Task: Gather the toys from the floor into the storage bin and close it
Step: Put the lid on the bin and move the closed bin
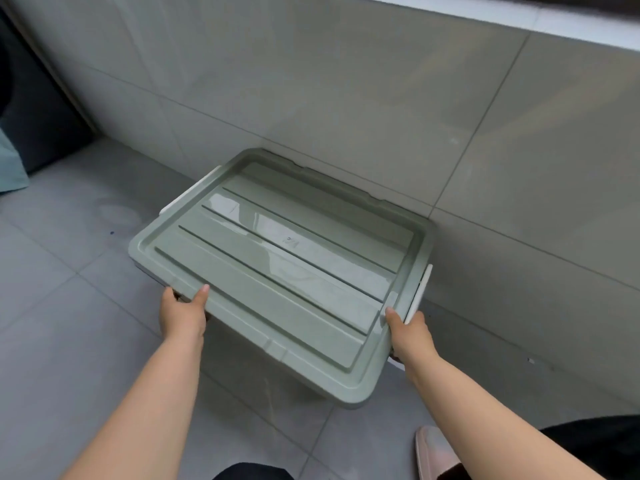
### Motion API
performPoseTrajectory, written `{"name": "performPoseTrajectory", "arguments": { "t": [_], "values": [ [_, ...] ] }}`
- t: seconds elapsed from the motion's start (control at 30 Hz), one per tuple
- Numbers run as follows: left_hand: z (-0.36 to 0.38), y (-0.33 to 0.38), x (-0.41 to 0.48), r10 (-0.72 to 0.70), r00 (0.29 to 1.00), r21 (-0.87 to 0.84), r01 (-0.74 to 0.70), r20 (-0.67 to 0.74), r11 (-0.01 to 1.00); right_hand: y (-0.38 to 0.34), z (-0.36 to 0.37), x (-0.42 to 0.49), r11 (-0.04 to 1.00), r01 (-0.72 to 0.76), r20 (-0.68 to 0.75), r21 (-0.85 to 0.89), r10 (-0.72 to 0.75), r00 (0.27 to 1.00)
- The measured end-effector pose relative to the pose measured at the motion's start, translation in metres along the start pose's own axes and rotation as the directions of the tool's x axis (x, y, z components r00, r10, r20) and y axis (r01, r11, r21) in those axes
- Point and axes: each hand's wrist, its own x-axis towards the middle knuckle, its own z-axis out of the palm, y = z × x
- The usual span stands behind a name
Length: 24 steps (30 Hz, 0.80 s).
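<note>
Looking down through the head camera, I see a big green lid (pixel 277 268) with both hands on it. The left hand (pixel 183 313) grips the near left edge of the lid. Its thumb lies on top and its other fingers are tucked under, so I cannot see them. The right hand (pixel 410 336) grips the near right corner of the lid the same way, thumb on top and fingers hidden below.

The lid covers the storage bin (pixel 152 274) almost fully. Only a thin pale strip of the bin peeks out under the lid's left rim. The lid hides the inside, so I cannot tell what the bin holds. I also cannot tell if the lid sits all the way down.

A white latch (pixel 188 194) sticks out at the lid's far left side, and another white latch (pixel 419 294) sits at its right side, just above the right hand. I cannot tell if they are snapped.

The far edge of the lid is close to the grey tiled wall (pixel 346 81). Grey floor tiles (pixel 86 306) lie to the lid's left. Past them, far left, a dark shape (pixel 38 116) and a pale blue cloth (pixel 10 164) are cut off by the picture's edge. Near the lid's near right corner I see a pink slipper (pixel 436 452), partly cut off too.
</note>
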Motion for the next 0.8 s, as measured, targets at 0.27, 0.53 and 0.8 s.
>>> {"name": "performPoseTrajectory", "arguments": {
  "t": [0.27,0.53,0.8],
  "values": [
    [0.003,-0.005,0.005,-0.032,0.999,-0.029,0.033,0.018,0.999,-0.004,0.01,0.006,0.995,-0.095,-0.004,-0.029,0.095,0.995],
    [0.001,-0.002,0.0,-0.026,1.0,-0.026,0.027,0.01,0.999,-0.007,0.009,0.007,0.987,-0.128,0.021,-0.095,0.13,0.991],
    [-0.003,-0.012,-0.031,-0.011,0.997,0.103,0.003,0.074,0.995,-0.011,0.007,0.005,0.982,-0.139,0.047,-0.13,0.146,0.988]
  ]
}}
